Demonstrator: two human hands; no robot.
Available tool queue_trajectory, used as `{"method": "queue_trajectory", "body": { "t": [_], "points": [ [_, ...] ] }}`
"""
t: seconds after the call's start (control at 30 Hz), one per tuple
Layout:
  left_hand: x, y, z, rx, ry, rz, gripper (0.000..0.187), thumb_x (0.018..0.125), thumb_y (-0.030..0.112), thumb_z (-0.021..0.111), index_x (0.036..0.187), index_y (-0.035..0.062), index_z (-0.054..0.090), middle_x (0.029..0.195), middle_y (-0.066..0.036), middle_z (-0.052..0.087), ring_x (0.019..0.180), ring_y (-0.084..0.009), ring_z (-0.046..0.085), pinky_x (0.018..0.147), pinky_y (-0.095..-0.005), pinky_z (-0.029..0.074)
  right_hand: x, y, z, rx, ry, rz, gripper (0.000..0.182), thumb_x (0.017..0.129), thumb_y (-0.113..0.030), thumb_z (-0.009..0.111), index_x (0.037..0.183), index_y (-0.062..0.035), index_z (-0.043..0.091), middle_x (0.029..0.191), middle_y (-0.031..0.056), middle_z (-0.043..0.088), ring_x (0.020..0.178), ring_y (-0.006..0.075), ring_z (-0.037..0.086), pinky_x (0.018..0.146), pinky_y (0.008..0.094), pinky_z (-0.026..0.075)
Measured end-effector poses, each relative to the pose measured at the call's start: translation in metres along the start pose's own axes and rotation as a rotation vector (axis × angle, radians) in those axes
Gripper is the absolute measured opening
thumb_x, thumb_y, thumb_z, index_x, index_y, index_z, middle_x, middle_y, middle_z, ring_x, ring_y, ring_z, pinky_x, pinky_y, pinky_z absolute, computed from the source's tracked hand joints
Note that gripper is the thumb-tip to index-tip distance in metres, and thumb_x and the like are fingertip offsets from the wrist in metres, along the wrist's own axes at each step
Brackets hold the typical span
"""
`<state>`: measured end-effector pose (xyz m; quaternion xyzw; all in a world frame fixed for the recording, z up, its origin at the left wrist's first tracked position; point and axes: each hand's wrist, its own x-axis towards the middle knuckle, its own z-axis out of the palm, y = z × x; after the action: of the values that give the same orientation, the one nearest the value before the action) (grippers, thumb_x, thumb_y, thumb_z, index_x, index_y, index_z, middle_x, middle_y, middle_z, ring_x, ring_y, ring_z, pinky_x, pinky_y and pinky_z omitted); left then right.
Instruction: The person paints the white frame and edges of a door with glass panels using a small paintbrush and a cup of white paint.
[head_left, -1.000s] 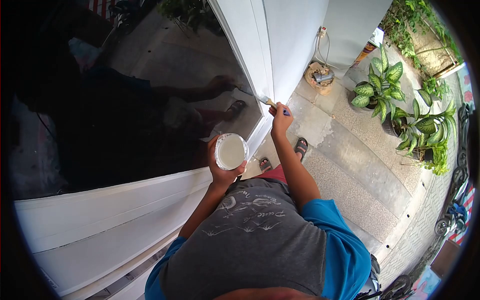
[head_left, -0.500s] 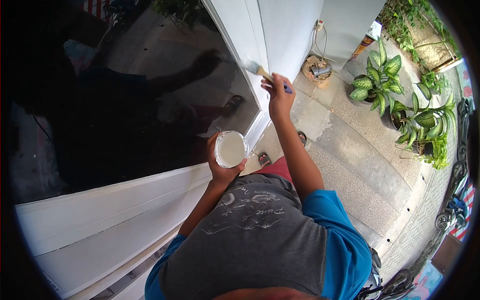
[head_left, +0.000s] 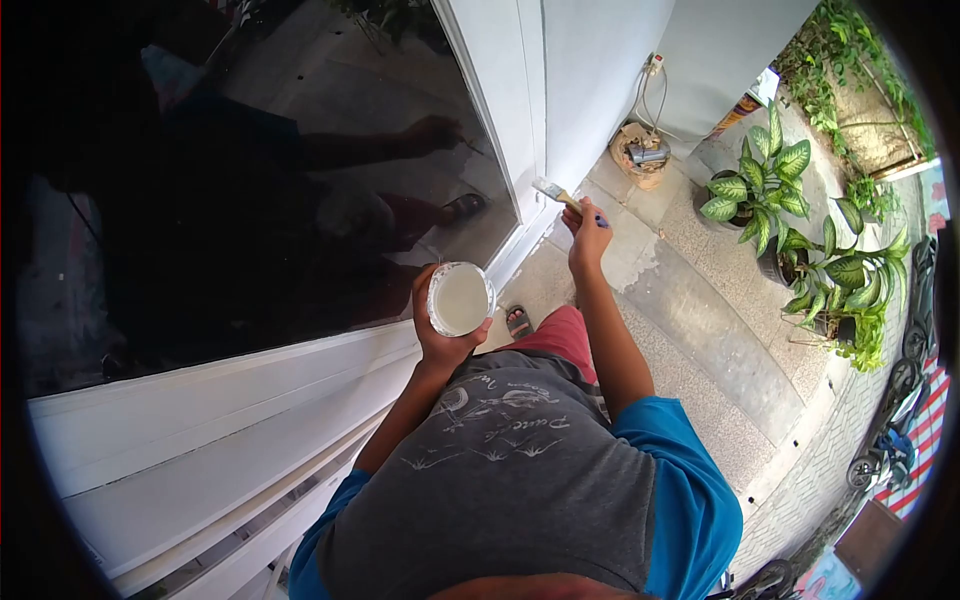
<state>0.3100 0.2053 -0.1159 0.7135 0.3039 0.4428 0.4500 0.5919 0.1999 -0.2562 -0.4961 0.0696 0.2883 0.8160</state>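
Observation:
A paintbrush [head_left: 562,194] with pale bristles and a dark-ended handle is gripped in my right hand [head_left: 590,238]. Its bristle tip is right at the white window frame [head_left: 530,195], close to the corner edge beside the wall. In front of my chest, my left hand [head_left: 440,335] wraps round a white tub [head_left: 460,299] of pale, off-white liquid, held with its mouth facing up. Dark glass [head_left: 300,230] fills the left of the view and reflects my arm.
A brown bag [head_left: 640,160] with a grey tool and a cord stands by the wall. Potted leafy plants [head_left: 765,185] line the paving [head_left: 720,310] on the right. White slatted boards [head_left: 240,500] run along the lower left, and parked motorcycles [head_left: 890,455] show at the far right.
My right hand and the brush have moved right and down, lower along the white frame. My left hand and the tub have stayed nearly in place. The view has shifted slightly.

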Motion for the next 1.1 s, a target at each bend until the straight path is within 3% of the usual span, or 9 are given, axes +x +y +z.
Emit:
{"method": "queue_trajectory", "body": {
  "t": [0.17,0.43,0.5,0.67,0.83,0.97,1.1],
  "points": [
    [0.009,0.011,0.014,0.058,0.0,0.043,0.09,0.062,0.018,0.09,0.14,0.0016,0.049,0.139,-0.015,0.048,0.126,-0.0283,0.055,0.106,-0.0412,0.046,-0.003,-0.072,0.007,0.033,-0.146,-0.053,0.029,0.101,-0.028,0.069,0.11,-0.0005,0.064,0.096,0.013,0.073,0.083,0.0202,0.072,0.077,0.0323,0.061],
    [0.024,0.025,0.067,0.015,0.05,0.06,0.095,0.059,0.016,0.093,0.142,0.0022,0.048,0.139,-0.015,0.048,0.128,-0.0296,0.054,0.107,-0.0408,0.045,0.003,-0.178,0.023,0.071,-0.355,-0.027,0.023,0.101,-0.021,0.069,0.109,0.0001,0.065,0.094,0.0119,0.072,0.079,0.0189,0.071,0.073,0.0315,0.06],
    [0.026,0.029,0.089,-0.017,0.059,0.03,0.092,0.062,0.016,0.091,0.143,0.0018,0.048,0.142,-0.013,0.047,0.13,-0.0251,0.053,0.109,-0.0393,0.045,0.008,-0.204,0.03,0.062,-0.397,-0.013,0.02,0.1,-0.019,0.069,0.109,-0.0007,0.065,0.093,0.0109,0.072,0.079,0.0183,0.071,0.073,0.0314,0.06],
    [0.029,0.04,0.135,-0.021,0.12,-0.002,0.092,0.062,0.014,0.091,0.143,0.0022,0.048,0.142,-0.012,0.047,0.131,-0.0251,0.053,0.11,-0.0392,0.044,0.013,-0.26,0.047,-0.031,-0.628,-0.054,0.014,0.1,-0.014,0.069,0.105,-0.0021,0.063,0.093,0.01,0.071,0.08,0.0189,0.071,0.074,0.0327,0.059],
    [0.024,0.06,0.169,-0.012,0.301,-0.029,0.093,0.06,0.013,0.093,0.142,0.0025,0.049,0.141,-0.013,0.048,0.131,-0.0264,0.052,0.111,-0.04,0.042,0.014,-0.28,0.063,-0.08,-0.85,0.022,0.015,0.098,-0.011,0.07,0.102,-0.0006,0.062,0.093,0.0125,0.07,0.08,0.0234,0.072,0.074,0.035,0.06],
    [0.008,0.082,0.18,0.101,0.384,-0.111,0.093,0.061,0.013,0.093,0.142,0.0031,0.049,0.139,-0.014,0.05,0.131,-0.0285,0.051,0.111,-0.04,0.041,0.011,-0.271,0.078,-0.091,-1.006,0.133,0.019,0.096,-0.011,0.071,0.104,0.0029,0.062,0.1,0.0194,0.071,0.081,0.0257,0.071,0.075,0.0358,0.06],
    [-0.024,0.085,0.175,0.206,0.582,-0.16,0.095,0.062,0.019,0.094,0.143,0.0037,0.046,0.14,-0.014,0.049,0.133,-0.0296,0.05,0.111,-0.0405,0.041,-0.018,-0.241,0.115,-0.128,-1.198,0.298,0.019,0.096,-0.013,0.072,0.103,0.0027,0.063,0.103,0.021,0.071,0.08,0.0253,0.07,0.076,0.0352,0.059]
  ]
}}
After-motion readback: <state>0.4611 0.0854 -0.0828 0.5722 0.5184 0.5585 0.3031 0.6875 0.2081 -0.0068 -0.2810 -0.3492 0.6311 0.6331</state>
